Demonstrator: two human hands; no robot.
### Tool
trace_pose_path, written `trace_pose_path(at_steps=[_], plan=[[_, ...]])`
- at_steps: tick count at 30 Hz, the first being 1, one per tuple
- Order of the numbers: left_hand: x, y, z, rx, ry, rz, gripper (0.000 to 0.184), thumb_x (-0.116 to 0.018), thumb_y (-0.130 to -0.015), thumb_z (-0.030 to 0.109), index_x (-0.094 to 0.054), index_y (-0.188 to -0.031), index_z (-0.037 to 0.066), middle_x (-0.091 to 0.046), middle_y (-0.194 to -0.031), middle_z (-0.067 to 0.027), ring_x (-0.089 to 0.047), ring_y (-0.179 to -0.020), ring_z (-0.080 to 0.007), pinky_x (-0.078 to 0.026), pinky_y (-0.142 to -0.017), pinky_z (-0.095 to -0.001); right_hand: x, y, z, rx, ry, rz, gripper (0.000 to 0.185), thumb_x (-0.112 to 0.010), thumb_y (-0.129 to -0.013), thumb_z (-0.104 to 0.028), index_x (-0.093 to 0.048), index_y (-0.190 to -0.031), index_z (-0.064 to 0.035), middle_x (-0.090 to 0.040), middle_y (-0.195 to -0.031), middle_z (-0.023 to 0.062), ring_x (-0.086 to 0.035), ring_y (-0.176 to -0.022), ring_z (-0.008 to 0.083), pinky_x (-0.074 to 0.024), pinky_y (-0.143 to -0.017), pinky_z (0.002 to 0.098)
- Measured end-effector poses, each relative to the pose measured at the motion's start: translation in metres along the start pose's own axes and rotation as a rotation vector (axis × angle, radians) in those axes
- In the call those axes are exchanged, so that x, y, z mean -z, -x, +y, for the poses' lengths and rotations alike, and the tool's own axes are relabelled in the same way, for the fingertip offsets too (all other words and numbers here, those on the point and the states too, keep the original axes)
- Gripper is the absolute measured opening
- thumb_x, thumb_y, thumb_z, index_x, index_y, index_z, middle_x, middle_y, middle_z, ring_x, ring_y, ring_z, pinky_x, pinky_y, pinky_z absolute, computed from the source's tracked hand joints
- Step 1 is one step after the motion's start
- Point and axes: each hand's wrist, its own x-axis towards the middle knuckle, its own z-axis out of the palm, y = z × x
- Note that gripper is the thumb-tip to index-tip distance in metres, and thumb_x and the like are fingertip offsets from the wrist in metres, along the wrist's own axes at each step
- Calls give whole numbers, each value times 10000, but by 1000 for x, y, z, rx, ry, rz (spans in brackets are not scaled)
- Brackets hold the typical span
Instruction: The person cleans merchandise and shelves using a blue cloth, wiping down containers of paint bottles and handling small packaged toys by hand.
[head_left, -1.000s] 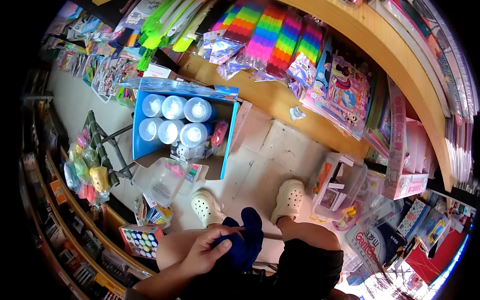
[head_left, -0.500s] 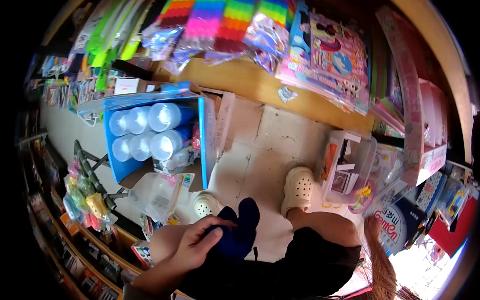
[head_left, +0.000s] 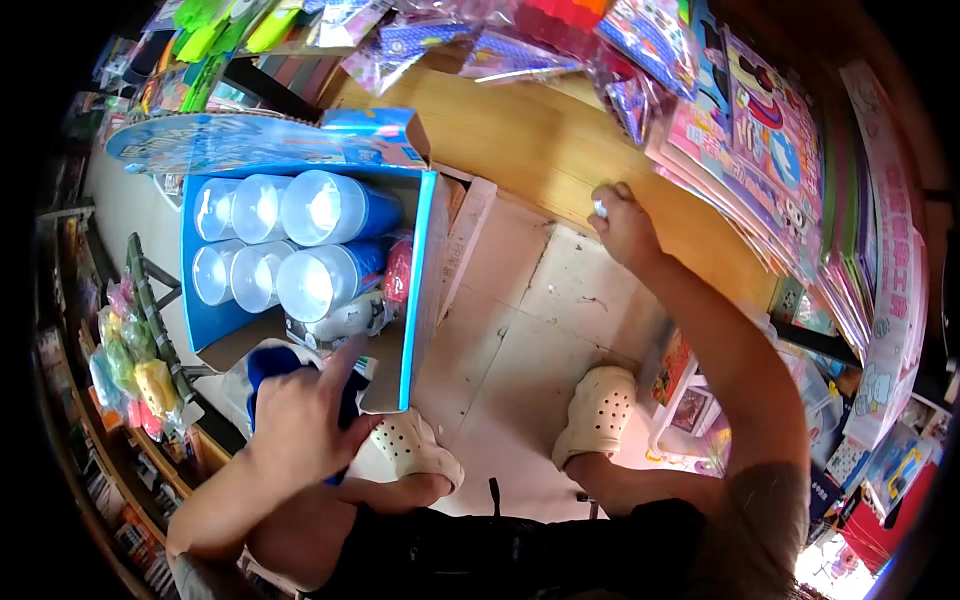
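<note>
Dark blue cloth (head_left: 272,362) shows around and beneath my left hand (head_left: 300,425), which grips it at the front of the blue box (head_left: 425,290). The index finger and thumb of that hand stick out, and its other fingers are partly hidden. Clear-lidded cups (head_left: 322,207) lie in two rows inside the box, with a red packet (head_left: 397,270) beside them. Over the edge of the wooden shelf (head_left: 500,140), my right hand (head_left: 625,225) is closed on a small white crumpled wrapper (head_left: 600,208), mostly hidden by the fingers.
Pink picture books (head_left: 750,150) and rainbow-coloured packets (head_left: 650,45) line the shelf. A clear plastic bin (head_left: 690,405) stands at the right. Bagged colourful toys (head_left: 130,370) hang by a dark green folding frame (head_left: 150,310) at the left. My feet in cream clogs (head_left: 600,410) rest on the tiled floor (head_left: 510,350).
My left hand has moved from my lap to the box's front with the blue cloth. My right hand has come into view at the shelf edge and taken hold of the wrapper. The view has shifted.
</note>
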Motion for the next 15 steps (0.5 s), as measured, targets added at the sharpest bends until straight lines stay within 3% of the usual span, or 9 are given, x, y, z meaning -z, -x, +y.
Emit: trace_pose_path(at_steps=[1, 2, 3, 5, 6, 9, 11, 14, 15], plan=[[-9, -8, -9, -51, -116, -2, 625, -708, -693, 297, -474, -1209, 35, -592, -600, -151, -605, -570, -316, -452, -510, -411, -8, -2, 2, 24, 35, 40, 224, -633, -737, -47, -563, -949, -59, -542, -953, 146, -567, -819, 330, -465, -732, 387], [-18, -13, -17, -52, -81, 16, 441, -687, -711, 260, -554, -1085, 69, -573, -560, -134, -583, -510, -308, -447, -484, -422, -15, -2, 4, 45, 72, 83, 243, -639, -727, -40, -559, -955, -62, -543, -951, 146, -565, -822, 332, -466, -729, 387], [-28, -15, -25, -50, -67, 50, 374, -675, -723, 252, -566, -1035, 76, -571, -556, -133, -579, -502, -308, -445, -475, -417, -19, 1, 5, 61, 110, 123, 263, -646, -717, -33, -555, -961, -66, -545, -949, 147, -564, -825, 334, -466, -727, 387], [-40, -15, -35, -47, -39, 126, 244, -650, -748, 236, -590, -936, 92, -566, -548, -131, -570, -484, -308, -442, -456, -408, -24, 0, 9, -106, 83, 180, 282, -686, -698, -58, -533, -935, -44, -560, -808, 116, -585, -736, 292, -478, -664, 385], [-36, -16, -33, -57, -35, 169, 128, -621, -777, 215, -590, -812, 95, -567, -556, -126, -566, -479, -304, -441, -442, -392, -28, -1, 10, -205, 63, 207, 282, -695, -696, -71, -528, -921, -37, -560, -770, 103, -589, -711, 276, -480, -642, 381], [-42, -12, -43, -68, -1, 217, 113, -610, -782, 190, -571, -756, 88, -564, -550, -116, -567, -477, -298, -443, -440, -390, -40, -15, 10, -472, -144, 271, 301, -717, -689, -122, -514, -885, -18, -579, -667, 70, -607, -633, 221, -485, -577, 341], [-48, -7, -52, -75, 30, 230, 111, -628, -757, 175, -567, -715, 92, -547, -526, -111, -561, -461, -287, -441, -428, -383, -50, -20, 6, -502, -286, 297, 282, -698, -698, -113, -520, -890, -9, -595, -675, 82, -614, -629, 220, -490, -572, 334], [-57, -3, -63, -109, 54, 277, 98, -646, -736, 185, -596, -713, 103, -536, -513, -99, -550, -443, -274, -436, -422, -380, -84, -43, 1, -315, 5, 330, 247, -658, -719, -98, -536, -905, 8, -614, -699, 112, -621, -620, 216, -498, -566, 326], [-59, -1, -65, -110, 58, 273, 93, -649, -732, 190, -609, -722, 107, -537, -517, -97, -549, -445, -272, -437, -425, -378, -80, -54, -17, -390, -134, 182, 233, -645, -727, -97, -542, -910, 4, -619, -732, 122, -619, -625, 213, -497, -569, 323]])
